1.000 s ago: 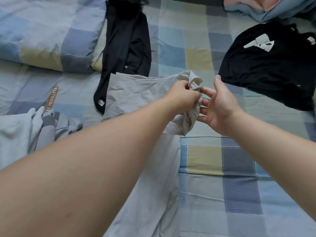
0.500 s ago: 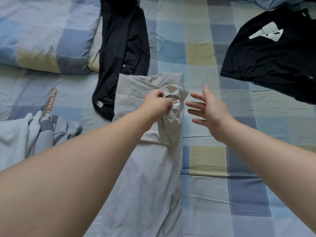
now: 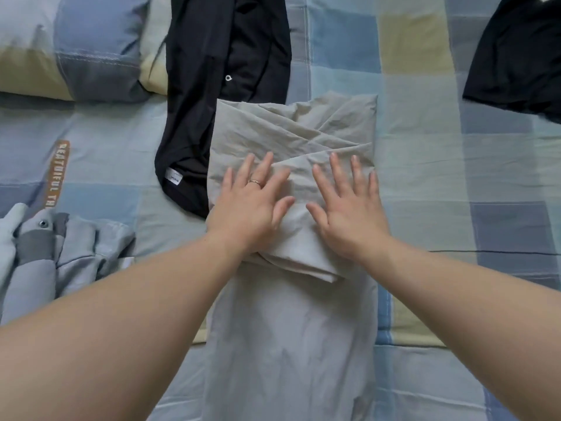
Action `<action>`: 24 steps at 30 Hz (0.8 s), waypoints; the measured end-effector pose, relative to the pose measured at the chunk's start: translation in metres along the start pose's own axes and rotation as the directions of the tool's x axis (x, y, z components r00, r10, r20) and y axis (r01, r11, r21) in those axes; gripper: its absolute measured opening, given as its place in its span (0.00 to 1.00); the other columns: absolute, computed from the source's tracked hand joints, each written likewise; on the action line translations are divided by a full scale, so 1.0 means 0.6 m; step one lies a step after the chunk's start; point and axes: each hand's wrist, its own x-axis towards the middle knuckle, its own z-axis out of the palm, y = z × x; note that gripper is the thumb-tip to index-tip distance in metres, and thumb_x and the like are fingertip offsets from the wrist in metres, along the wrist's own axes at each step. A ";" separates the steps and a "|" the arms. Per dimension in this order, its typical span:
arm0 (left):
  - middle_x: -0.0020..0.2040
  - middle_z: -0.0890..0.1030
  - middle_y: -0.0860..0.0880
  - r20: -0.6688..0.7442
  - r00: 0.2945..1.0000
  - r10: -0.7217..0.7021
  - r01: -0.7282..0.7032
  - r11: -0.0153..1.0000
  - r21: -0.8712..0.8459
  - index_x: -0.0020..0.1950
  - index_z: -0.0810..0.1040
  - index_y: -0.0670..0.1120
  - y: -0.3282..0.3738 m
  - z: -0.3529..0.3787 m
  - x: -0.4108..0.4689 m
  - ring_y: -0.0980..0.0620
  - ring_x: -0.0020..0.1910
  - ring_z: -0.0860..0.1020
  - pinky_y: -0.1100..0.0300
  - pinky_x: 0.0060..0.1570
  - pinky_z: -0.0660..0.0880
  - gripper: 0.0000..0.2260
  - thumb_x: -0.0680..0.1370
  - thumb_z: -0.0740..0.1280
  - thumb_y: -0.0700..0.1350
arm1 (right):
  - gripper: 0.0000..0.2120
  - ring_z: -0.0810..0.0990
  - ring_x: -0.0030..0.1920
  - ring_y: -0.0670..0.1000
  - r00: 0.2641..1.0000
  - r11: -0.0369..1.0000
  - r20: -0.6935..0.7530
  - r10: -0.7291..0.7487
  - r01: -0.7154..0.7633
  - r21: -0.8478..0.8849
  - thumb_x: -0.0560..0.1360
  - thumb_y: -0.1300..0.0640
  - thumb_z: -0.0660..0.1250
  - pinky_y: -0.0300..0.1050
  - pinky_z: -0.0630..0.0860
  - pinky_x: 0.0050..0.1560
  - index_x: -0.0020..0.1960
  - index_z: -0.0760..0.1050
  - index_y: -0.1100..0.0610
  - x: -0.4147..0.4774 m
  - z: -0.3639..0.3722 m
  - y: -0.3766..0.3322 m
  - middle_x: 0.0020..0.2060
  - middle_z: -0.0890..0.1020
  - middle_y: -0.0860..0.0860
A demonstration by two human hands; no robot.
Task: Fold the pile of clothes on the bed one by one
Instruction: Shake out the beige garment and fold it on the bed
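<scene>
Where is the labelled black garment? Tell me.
Head view, left of centre: the black garment lies between the pillow and the grey garment, label end near the left hand.

A light grey garment (image 3: 291,189) lies lengthwise on the checked bed cover (image 3: 425,165), its far part folded back over itself into a creased, roughly square block. Both hands lie flat on that block, fingers straight and spread: the left hand (image 3: 252,205), with a ring (image 3: 254,182) on one finger, on its left half, and the right hand (image 3: 349,208) on its right half, thumbs near each other. Touching the block's far left edge is a black garment (image 3: 218,86) with a white label at its near end. Another black garment (image 3: 516,56) lies at the far right, well apart. A blue-grey garment (image 3: 60,253) is bunched at the near left, and a checked pillow (image 3: 69,47) lies far left.
</scene>
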 end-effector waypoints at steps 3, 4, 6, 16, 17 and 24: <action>0.83 0.48 0.54 0.055 0.998 -0.040 0.034 0.994 0.106 0.81 0.51 0.64 -0.022 0.092 0.021 0.45 0.82 0.44 0.32 0.75 0.43 0.30 0.80 0.47 0.70 | 0.35 0.39 0.81 0.57 1.000 0.994 0.009 -0.011 0.012 -0.108 0.80 0.32 0.44 0.62 0.32 0.77 0.83 0.42 0.45 0.027 0.087 0.014 0.82 0.41 0.50; 0.83 0.51 0.54 -0.004 0.998 -0.056 0.056 0.989 0.140 0.81 0.52 0.64 -0.027 0.117 0.025 0.44 0.82 0.47 0.30 0.73 0.45 0.30 0.79 0.48 0.71 | 0.36 0.43 0.81 0.58 1.000 0.991 -0.026 -0.011 0.008 -0.132 0.79 0.32 0.45 0.64 0.36 0.78 0.83 0.45 0.46 0.035 0.113 0.018 0.82 0.44 0.51; 0.82 0.58 0.53 -0.134 0.990 -0.040 0.063 0.984 0.168 0.80 0.58 0.63 -0.037 0.160 0.032 0.42 0.80 0.53 0.27 0.71 0.47 0.30 0.78 0.51 0.70 | 0.37 0.51 0.80 0.59 0.992 0.992 -0.127 -0.017 0.001 -0.122 0.78 0.33 0.50 0.67 0.45 0.78 0.82 0.51 0.48 0.046 0.158 0.025 0.82 0.52 0.53; 0.81 0.60 0.53 -0.250 0.968 -0.008 0.047 0.987 0.151 0.79 0.62 0.62 -0.046 0.181 0.048 0.42 0.80 0.56 0.27 0.71 0.47 0.31 0.77 0.55 0.69 | 0.36 0.56 0.79 0.60 0.964 0.997 -0.261 -0.044 0.027 -0.069 0.78 0.34 0.52 0.68 0.50 0.77 0.81 0.57 0.50 0.062 0.174 0.031 0.81 0.58 0.54; 0.81 0.60 0.54 -0.252 0.968 -0.014 0.052 0.988 0.144 0.79 0.61 0.63 -0.045 0.180 0.049 0.43 0.80 0.55 0.27 0.71 0.47 0.31 0.77 0.55 0.69 | 0.36 0.56 0.80 0.60 0.964 0.998 -0.263 -0.040 0.025 -0.057 0.78 0.34 0.52 0.68 0.49 0.77 0.81 0.57 0.49 0.063 0.174 0.033 0.81 0.58 0.54; 0.83 0.48 0.56 -0.123 0.989 -0.078 0.093 0.988 0.121 0.80 0.49 0.67 -0.037 0.161 0.051 0.46 0.81 0.43 0.27 0.72 0.41 0.31 0.78 0.48 0.72 | 0.37 0.42 0.81 0.54 0.996 1.000 -0.092 0.000 -0.001 -0.009 0.77 0.30 0.46 0.64 0.37 0.78 0.82 0.45 0.44 0.065 0.152 0.031 0.82 0.45 0.49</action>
